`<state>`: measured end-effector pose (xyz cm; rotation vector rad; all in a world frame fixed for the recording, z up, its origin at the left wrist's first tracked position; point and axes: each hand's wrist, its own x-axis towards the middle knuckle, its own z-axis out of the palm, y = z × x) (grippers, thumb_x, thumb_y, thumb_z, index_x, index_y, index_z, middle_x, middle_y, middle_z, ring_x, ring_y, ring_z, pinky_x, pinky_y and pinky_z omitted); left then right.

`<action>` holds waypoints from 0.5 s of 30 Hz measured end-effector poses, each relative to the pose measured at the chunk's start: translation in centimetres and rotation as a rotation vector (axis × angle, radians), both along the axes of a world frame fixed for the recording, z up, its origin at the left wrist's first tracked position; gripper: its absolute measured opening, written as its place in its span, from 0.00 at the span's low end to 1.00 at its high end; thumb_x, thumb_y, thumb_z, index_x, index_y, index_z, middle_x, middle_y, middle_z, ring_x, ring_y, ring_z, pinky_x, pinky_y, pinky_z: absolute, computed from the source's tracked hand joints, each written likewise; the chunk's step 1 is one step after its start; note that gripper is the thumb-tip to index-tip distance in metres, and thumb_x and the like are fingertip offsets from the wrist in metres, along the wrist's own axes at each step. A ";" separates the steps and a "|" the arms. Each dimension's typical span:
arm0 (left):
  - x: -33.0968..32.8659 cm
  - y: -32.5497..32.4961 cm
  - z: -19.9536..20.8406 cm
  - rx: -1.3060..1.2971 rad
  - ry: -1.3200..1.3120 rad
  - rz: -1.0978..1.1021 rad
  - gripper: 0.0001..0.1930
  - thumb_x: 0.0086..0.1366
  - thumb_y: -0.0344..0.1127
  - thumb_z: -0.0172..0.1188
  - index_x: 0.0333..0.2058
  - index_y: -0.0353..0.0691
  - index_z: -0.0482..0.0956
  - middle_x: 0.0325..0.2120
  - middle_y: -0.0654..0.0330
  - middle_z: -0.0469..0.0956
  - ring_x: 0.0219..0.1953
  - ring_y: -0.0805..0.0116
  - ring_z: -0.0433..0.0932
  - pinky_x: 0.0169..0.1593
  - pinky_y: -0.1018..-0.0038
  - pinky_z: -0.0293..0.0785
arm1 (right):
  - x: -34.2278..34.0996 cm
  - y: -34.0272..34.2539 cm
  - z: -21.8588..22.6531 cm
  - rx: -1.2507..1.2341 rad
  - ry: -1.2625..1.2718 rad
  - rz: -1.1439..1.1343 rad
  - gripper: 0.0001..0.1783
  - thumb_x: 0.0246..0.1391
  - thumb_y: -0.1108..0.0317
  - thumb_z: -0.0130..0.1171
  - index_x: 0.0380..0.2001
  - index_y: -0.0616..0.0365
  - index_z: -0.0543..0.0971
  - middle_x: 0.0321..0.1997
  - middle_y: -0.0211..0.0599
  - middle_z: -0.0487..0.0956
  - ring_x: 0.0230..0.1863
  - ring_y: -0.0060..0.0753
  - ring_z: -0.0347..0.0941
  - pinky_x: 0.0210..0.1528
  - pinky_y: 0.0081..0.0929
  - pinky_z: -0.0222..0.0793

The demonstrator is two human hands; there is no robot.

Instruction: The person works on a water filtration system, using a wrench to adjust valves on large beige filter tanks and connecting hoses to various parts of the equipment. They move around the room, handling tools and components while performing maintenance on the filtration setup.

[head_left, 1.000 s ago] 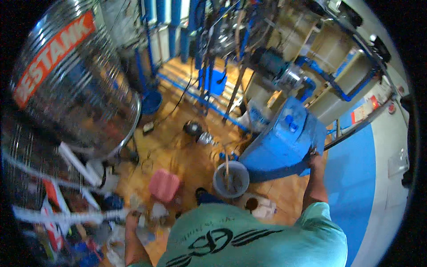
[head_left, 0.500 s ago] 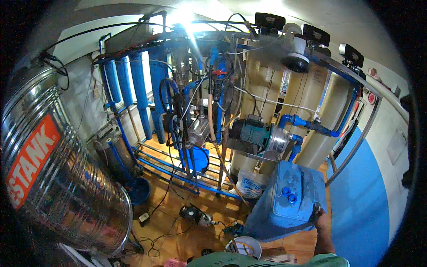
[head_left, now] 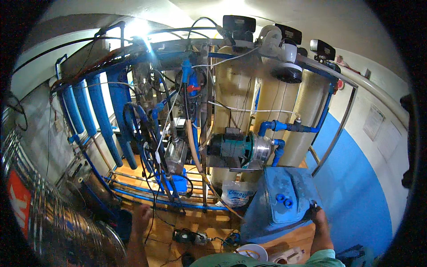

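My right hand is at the right edge of a big blue plastic tank with two blue caps on top. Its fingers are curled, with a small dark, shiny thing at their tips that I cannot make out. Away to the left, my left hand is raised over the tiled floor beside a hanging black cable. It is dim and blurred, so its fingers do not show clearly, and I see nothing in it.
Behind the tank stand a green-and-steel pump and tall beige filter tanks. Blue pipes run low across the rack. A small pump and a white bucket sit on the floor. A ribbed steel tank fills the left.
My left hand has come into view at the lower left. The scene has shifted left as my head turned right. My right hand remains at the blue tank's edge.
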<state>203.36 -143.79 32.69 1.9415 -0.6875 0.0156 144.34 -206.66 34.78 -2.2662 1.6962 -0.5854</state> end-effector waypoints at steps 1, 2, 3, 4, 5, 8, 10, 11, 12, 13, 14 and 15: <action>1.0 -2.5 6.8 -0.023 -0.172 -0.003 0.15 0.60 0.37 0.62 0.43 0.35 0.77 0.35 0.54 0.80 0.38 0.63 0.79 0.41 0.67 0.74 | -0.8 0.3 -1.4 0.018 -0.126 -0.029 0.15 0.56 0.59 0.52 0.35 0.60 0.76 0.27 0.42 0.76 0.27 0.41 0.72 0.28 0.38 0.66; 1.9 -4.8 14.0 -0.044 -0.352 0.012 0.14 0.60 0.36 0.62 0.42 0.36 0.77 0.37 0.53 0.80 0.40 0.61 0.79 0.45 0.68 0.74 | -1.6 0.8 -2.9 0.026 -0.258 -0.054 0.14 0.56 0.59 0.52 0.36 0.60 0.76 0.26 0.43 0.75 0.27 0.42 0.72 0.28 0.38 0.65; 4.9 -5.9 17.3 -0.231 -0.280 -0.067 0.14 0.59 0.35 0.62 0.42 0.36 0.77 0.37 0.54 0.80 0.42 0.61 0.79 0.46 0.67 0.73 | -1.4 1.1 -4.1 0.010 -0.388 -0.065 0.14 0.56 0.59 0.52 0.36 0.60 0.76 0.26 0.43 0.75 0.26 0.43 0.72 0.27 0.38 0.65; 4.7 -8.6 23.8 -0.166 -0.542 -0.013 0.13 0.58 0.33 0.62 0.41 0.35 0.78 0.37 0.54 0.80 0.42 0.63 0.78 0.48 0.69 0.72 | -3.1 2.3 -5.8 -0.015 -0.466 -0.113 0.14 0.56 0.59 0.52 0.37 0.60 0.76 0.26 0.43 0.75 0.26 0.44 0.71 0.27 0.38 0.65; 6.4 -10.0 27.7 -0.223 -0.465 -0.103 0.11 0.58 0.31 0.61 0.40 0.36 0.78 0.38 0.54 0.80 0.43 0.64 0.78 0.49 0.70 0.71 | -4.1 3.7 -7.4 -0.077 -0.497 -0.156 0.17 0.55 0.58 0.51 0.37 0.61 0.76 0.28 0.51 0.77 0.31 0.53 0.75 0.31 0.44 0.66; 8.3 -13.4 39.5 -0.249 -0.752 -0.129 0.16 0.60 0.36 0.60 0.46 0.39 0.76 0.42 0.52 0.78 0.45 0.60 0.77 0.51 0.69 0.70 | -1.0 8.5 -8.2 -0.017 -0.508 -0.146 0.11 0.55 0.63 0.54 0.36 0.59 0.76 0.21 0.37 0.73 0.18 0.34 0.69 0.17 0.32 0.63; 9.6 -19.0 45.7 -0.321 -0.865 -0.236 0.18 0.60 0.39 0.61 0.48 0.39 0.76 0.45 0.52 0.77 0.49 0.57 0.75 0.53 0.67 0.69 | -5.6 12.2 -9.1 -0.060 -0.189 -0.318 0.09 0.56 0.66 0.53 0.37 0.58 0.76 0.20 0.34 0.73 0.13 0.28 0.67 0.13 0.28 0.63; 10.2 -20.0 48.5 -0.340 -0.990 -0.245 0.19 0.59 0.40 0.61 0.48 0.39 0.76 0.46 0.51 0.77 0.51 0.55 0.74 0.54 0.66 0.68 | -0.7 14.6 -7.6 0.161 -0.247 -0.292 0.09 0.55 0.67 0.54 0.37 0.58 0.77 0.20 0.35 0.73 0.13 0.28 0.68 0.13 0.28 0.64; 10.1 -21.3 51.0 -0.242 -1.024 -0.169 0.20 0.60 0.41 0.61 0.49 0.40 0.75 0.47 0.51 0.76 0.52 0.54 0.73 0.55 0.66 0.67 | 4.2 17.6 -5.1 0.385 -0.295 -0.265 0.09 0.54 0.67 0.54 0.38 0.58 0.77 0.20 0.35 0.73 0.14 0.29 0.68 0.12 0.28 0.64; 9.9 -25.6 53.2 -0.266 -0.994 -0.194 0.21 0.60 0.43 0.60 0.50 0.41 0.75 0.49 0.50 0.75 0.53 0.53 0.72 0.56 0.65 0.67 | -4.0 19.6 -9.3 0.123 0.394 -0.308 0.19 0.51 0.51 0.54 0.27 0.57 0.81 0.26 0.43 0.81 0.32 0.42 0.79 0.28 0.41 0.72; 11.0 -26.4 55.1 -0.225 -1.047 -0.176 0.21 0.60 0.44 0.60 0.50 0.42 0.75 0.49 0.51 0.74 0.53 0.53 0.72 0.57 0.65 0.67 | 0.7 22.9 -4.9 0.678 -0.226 -0.280 0.15 0.50 0.64 0.56 0.40 0.58 0.77 0.26 0.42 0.77 0.20 0.43 0.73 0.32 0.48 0.73; 12.1 -27.6 56.7 -0.181 -1.098 -0.161 0.22 0.60 0.45 0.59 0.51 0.43 0.75 0.50 0.52 0.74 0.53 0.53 0.72 0.57 0.65 0.66 | 2.1 24.5 -6.3 0.748 -0.173 -0.243 0.15 0.50 0.64 0.57 0.40 0.58 0.77 0.26 0.42 0.77 0.20 0.43 0.73 0.33 0.47 0.73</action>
